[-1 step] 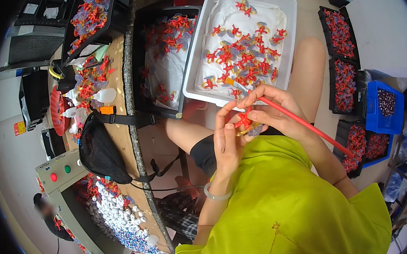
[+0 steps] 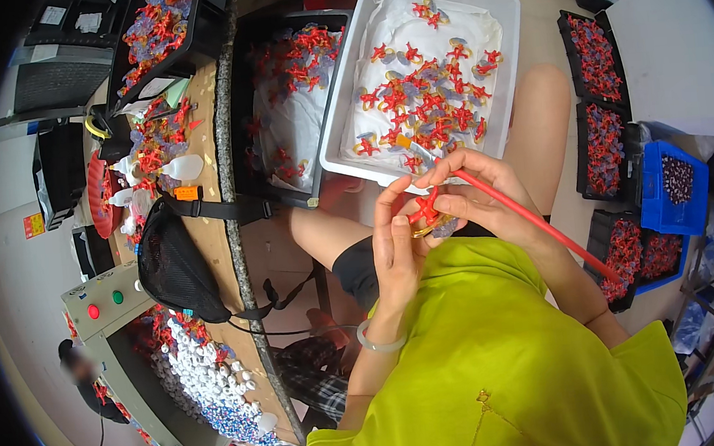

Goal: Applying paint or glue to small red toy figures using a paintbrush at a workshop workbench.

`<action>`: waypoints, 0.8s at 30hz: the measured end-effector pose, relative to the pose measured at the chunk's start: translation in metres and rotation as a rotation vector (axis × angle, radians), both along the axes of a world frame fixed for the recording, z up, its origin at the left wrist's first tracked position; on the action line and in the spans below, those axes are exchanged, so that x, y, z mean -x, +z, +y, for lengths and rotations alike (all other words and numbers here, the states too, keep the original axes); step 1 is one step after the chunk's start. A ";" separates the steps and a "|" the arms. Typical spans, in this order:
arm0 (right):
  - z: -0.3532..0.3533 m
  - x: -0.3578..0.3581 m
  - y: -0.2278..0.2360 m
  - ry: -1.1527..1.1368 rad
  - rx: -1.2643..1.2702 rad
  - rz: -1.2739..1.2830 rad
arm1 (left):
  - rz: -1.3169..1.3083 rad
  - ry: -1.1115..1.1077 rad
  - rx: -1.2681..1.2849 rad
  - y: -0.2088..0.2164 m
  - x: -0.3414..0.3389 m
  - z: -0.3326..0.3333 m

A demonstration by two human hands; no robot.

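Between my hands, close to my body, is a small red plastic figure (image 2: 426, 207) with yellow and translucent purple parts. My left hand (image 2: 394, 241) pinches it from the left side. A paintbrush with a long red handle (image 2: 535, 218) lies in my right hand (image 2: 490, 193), its orange bristles (image 2: 403, 141) pointing away over the tray's near edge. The thumb of that hand also presses against the figure. Just beyond my fingers, a white tray (image 2: 514, 56) lined with white sheet holds many similar figures. My fingers partly hide the figure's lower side.
A black tray (image 2: 242, 148) with more figures sits left of the white one. A workbench (image 2: 244, 241) on the left carries a black bag (image 2: 175, 264), bottles (image 2: 182, 168) and a grey machine (image 2: 117, 299). Black bins (image 2: 605, 150) and a blue crate (image 2: 675, 221) stand at right.
The figure has shifted slightly between my fingers. Both hands and the brush stay in nearly the same place.
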State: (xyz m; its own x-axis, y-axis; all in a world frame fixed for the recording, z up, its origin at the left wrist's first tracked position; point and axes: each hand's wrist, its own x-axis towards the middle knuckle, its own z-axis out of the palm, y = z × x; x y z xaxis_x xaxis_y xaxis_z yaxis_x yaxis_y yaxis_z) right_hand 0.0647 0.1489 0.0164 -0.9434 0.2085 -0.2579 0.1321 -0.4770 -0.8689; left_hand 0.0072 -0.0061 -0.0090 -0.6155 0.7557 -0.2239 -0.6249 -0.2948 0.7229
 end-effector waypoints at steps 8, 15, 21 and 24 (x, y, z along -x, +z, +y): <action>-0.022 -0.007 -0.005 -0.191 -0.167 0.039 | 0.055 0.214 0.005 0.001 -0.007 0.008; -0.019 -0.006 -0.015 -0.268 -0.105 0.087 | -0.156 0.274 -0.034 0.007 -0.009 0.012; -0.014 -0.009 -0.014 -0.221 -0.050 0.050 | -0.123 0.163 -0.011 0.003 0.003 0.004; -0.012 -0.009 -0.017 -0.214 -0.044 0.032 | -0.119 0.125 -0.012 0.005 0.006 0.001</action>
State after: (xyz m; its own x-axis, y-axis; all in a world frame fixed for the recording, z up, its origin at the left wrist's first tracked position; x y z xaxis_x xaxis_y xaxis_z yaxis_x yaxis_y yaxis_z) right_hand 0.0737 0.1368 -0.0001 -0.8840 0.4150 -0.2151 0.0043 -0.4530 -0.8915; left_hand 0.0013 -0.0049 -0.0041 -0.6745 0.6779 -0.2924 -0.6640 -0.3839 0.6416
